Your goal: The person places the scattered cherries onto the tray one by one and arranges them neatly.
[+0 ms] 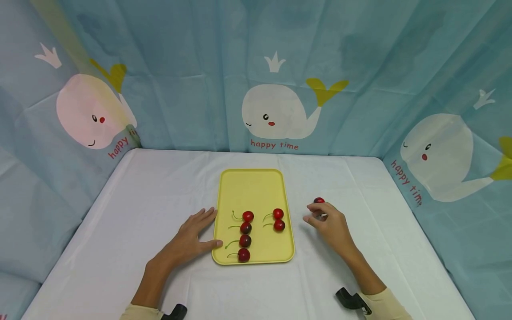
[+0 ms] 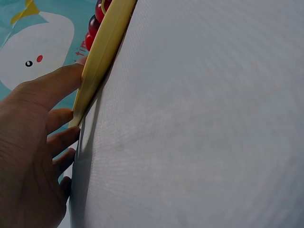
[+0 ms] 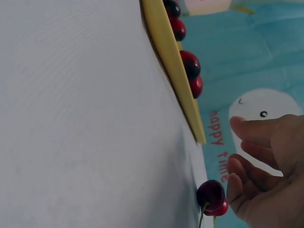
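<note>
A yellow tray (image 1: 251, 189) lies on the white-covered table. My left hand (image 1: 185, 242) rests at its left edge, thumb over the rim and fingers extended along the side. Several stemmed cherries (image 1: 245, 241) form a column left of the tray's middle; a pair of cherries (image 1: 278, 219) lies to their right. Right of the tray, my right hand (image 1: 334, 226) hovers with fingers loosely bent, thumb and fingertips apart, nothing between them. A cherry (image 1: 318, 200) shows just beyond its knuckles. In the right wrist view, a dark cherry (image 3: 210, 195) and a redder cherry (image 3: 219, 209) sit beside its fingers.
The white tablecloth (image 1: 132, 222) extends around the tray. Blue curtains (image 1: 180, 89) printed with whales surround the table at the back and both sides. A black wrist strap piece (image 1: 352, 299) shows on the right forearm, and another (image 1: 176, 312) on the left.
</note>
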Tool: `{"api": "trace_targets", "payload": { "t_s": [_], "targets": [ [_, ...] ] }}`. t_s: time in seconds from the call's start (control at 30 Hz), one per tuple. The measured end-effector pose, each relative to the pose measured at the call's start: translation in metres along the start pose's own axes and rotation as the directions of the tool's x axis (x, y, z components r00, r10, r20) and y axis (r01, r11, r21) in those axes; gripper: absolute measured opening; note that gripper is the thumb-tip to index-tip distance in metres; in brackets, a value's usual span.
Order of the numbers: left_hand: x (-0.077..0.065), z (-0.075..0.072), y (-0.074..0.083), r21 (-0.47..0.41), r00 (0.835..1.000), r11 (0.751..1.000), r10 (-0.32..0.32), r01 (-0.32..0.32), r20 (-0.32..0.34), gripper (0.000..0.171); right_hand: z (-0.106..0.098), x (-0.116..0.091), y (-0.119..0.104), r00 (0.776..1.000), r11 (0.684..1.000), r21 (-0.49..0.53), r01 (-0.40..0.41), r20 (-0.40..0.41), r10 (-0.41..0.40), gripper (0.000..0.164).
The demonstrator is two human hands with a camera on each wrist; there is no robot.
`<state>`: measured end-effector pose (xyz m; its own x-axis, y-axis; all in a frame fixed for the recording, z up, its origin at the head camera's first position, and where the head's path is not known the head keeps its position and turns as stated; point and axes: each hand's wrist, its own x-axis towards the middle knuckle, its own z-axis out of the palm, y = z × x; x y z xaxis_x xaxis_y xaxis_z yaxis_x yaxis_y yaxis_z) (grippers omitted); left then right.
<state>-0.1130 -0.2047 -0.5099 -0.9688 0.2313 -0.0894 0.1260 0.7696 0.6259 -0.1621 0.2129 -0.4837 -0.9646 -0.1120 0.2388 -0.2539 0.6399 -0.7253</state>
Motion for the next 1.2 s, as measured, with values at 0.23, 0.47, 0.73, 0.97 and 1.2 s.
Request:
{"api": "trace_targets", "payload": {
  "t_s": [0.23,0.47,0.73,0.97,1.2],
  "targets": [
    [-0.001,-0.002,0.000,-0.005,1.000,1.000,0.009,-0.009,-0.012,0.095,-0.006,0.001,0.004,1.000,1.000,-0.024,-0.002,-0.025,0.001,0.033],
    [-0.001,-0.001,0.000,-0.003,1.000,1.000,0.000,0.000,-0.004,0.095,-0.013,0.004,0.010,0.999,0.997,-0.077,-0.014,-0.038,0.011,0.035],
    [-0.001,-0.001,0.000,0.000,1.000,1.000,0.006,-0.006,-0.013,0.095,-0.013,0.003,0.016,0.999,0.991,-0.128,-0.033,-0.007,0.033,0.036],
    [-0.001,-0.001,0.000,0.004,1.000,1.000,0.011,-0.011,-0.009,0.095,-0.015,0.003,0.017,0.998,0.987,-0.148,-0.058,0.019,0.062,0.034],
    [-0.001,-0.001,0.001,0.005,1.000,1.000,0.013,-0.013,-0.014,0.095,-0.017,0.004,0.017,0.990,0.979,-0.165,-0.116,0.054,0.127,0.034]
  ]
}}
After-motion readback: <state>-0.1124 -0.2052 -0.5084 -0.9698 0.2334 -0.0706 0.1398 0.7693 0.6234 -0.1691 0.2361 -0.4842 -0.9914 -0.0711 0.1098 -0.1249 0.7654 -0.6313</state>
